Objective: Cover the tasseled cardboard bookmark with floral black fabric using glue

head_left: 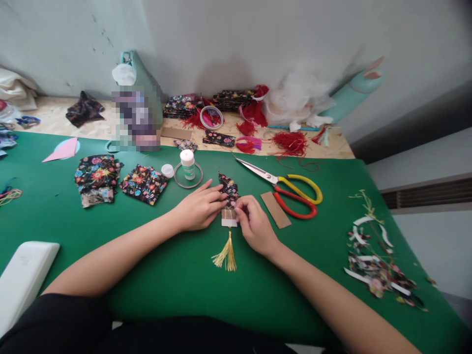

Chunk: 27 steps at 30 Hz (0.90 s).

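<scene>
A black floral cloth piece lies on a small flat card on the green mat. A yellow tassel hangs from the card's lower end. My left hand lies flat with fingers stretched out, its fingertips on the left edge of the cloth. The thumb and forefinger of my right hand are pinched at the cloth's lower right edge. Scissors with yellow and red handles lie to the right, beside a brown cardboard strip.
A white-capped bottle stands inside a ring. Floral cloth stacks lie to the left, a white case at the lower left. Scraps are on the right; red tassels lie along the back.
</scene>
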### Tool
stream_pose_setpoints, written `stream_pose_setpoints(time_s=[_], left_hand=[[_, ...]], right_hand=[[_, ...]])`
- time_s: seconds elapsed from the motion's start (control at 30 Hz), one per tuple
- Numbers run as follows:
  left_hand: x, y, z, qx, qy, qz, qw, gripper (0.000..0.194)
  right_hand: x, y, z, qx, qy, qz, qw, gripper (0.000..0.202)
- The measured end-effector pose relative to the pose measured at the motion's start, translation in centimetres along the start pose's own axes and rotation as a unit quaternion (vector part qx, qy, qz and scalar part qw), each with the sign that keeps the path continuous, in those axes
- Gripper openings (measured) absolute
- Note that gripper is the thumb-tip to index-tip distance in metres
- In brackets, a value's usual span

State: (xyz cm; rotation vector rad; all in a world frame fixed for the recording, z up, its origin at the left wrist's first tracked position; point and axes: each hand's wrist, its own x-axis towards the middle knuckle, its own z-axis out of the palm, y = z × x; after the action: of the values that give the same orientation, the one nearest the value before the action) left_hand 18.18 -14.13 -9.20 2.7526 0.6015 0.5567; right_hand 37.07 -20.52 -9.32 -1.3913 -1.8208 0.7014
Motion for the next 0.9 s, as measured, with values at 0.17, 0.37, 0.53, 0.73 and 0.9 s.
stream_pose_setpoints(time_s=[0.17,0.37,0.53,0.73,0.9], left_hand=[[0.0,0.1,0.0,0.001,-0.002,0.001,1.0,0.027],[0.0,-0.1,-0.3,0.007,-0.01,0.017,1.0,0.03],[-0.1,-0.5,-0.3,0.012,-0.016,0.027,0.999,0.033],[-0.1,-0.7,-0.1,0.013,-0.017,0.031,0.999,0.031],[-0.2,-0.8,-0.1,0.014,-0.023,0.038,0.999,0.033]], right_hand=[[-0.2,0.0,0.0,0.04,-0.016,0.027,0.999,0.008],[-0.3,0.2,0.1,0.103,0.019,0.068,0.992,0.007],[-0.1,0.2,-0.2,0.161,0.036,0.07,0.984,0.008],[1.0,0.8,-2.6,-0.05,0.13,-0.036,0.99,0.006],[1.9,3.1,-4.3,-0.205,0.171,-0.027,0.963,0.009]])
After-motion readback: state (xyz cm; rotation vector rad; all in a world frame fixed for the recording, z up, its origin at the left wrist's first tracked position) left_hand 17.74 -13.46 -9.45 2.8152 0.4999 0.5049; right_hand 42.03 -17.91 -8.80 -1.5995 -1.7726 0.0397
